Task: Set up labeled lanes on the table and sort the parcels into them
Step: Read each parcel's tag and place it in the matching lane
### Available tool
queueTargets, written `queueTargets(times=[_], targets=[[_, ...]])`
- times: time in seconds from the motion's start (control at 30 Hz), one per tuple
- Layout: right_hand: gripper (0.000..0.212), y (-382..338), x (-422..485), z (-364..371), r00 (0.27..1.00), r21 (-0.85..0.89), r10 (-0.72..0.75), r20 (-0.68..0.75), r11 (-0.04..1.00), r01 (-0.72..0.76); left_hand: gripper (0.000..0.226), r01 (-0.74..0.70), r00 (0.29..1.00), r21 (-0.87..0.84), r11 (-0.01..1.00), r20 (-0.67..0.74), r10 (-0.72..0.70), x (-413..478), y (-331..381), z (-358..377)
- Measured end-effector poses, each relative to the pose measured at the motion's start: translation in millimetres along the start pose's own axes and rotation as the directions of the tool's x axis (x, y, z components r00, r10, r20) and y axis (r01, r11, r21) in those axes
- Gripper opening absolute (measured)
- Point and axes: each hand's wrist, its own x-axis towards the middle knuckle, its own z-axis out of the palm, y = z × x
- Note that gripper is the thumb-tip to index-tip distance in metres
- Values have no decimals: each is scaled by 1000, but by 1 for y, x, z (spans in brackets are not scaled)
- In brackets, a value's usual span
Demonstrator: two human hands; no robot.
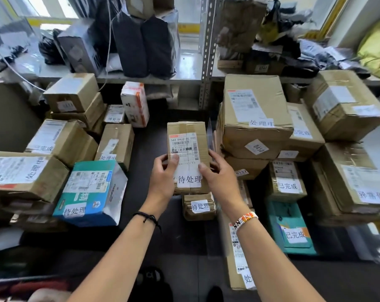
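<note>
Both my hands hold a narrow cardboard parcel (188, 131) in the middle of the view, above the dark table (145, 144). It bears a shipping label and a white tag reading 待处理 (189, 179). My left hand (164, 175) grips its left edge, thumb on the label. My right hand (217, 175) grips the right edge. A smaller tagged parcel (199, 207) lies just below it. Left of my hands lies a teal and white box (91, 192) tagged 待处理.
Tagged cardboard boxes are stacked at the left (28, 173) and at the right (256, 112). A flat teal parcel (291, 227) lies at the near right. Metal shelving (206, 51) with dark bags (145, 42) stands behind the table.
</note>
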Motion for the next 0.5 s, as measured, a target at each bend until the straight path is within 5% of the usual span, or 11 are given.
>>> queueTargets(times=[0.17,0.27,0.37,0.5], targets=[[46,33,-11,-9,997,-384,45,-62,921,-65,41,179,984,96,979,5,-181,1,-56,14],[43,56,-12,-12,999,-689,32,-25,723,-40,47,188,982,180,966,-6,-190,-3,-80,26],[38,69,-10,-12,998,-774,61,-22,630,-55,64,144,990,303,942,-37,-139,-4,-91,36],[45,75,-9,-15,998,-830,42,-38,555,-55,46,60,998,522,851,-13,-63,-6,-95,36]])
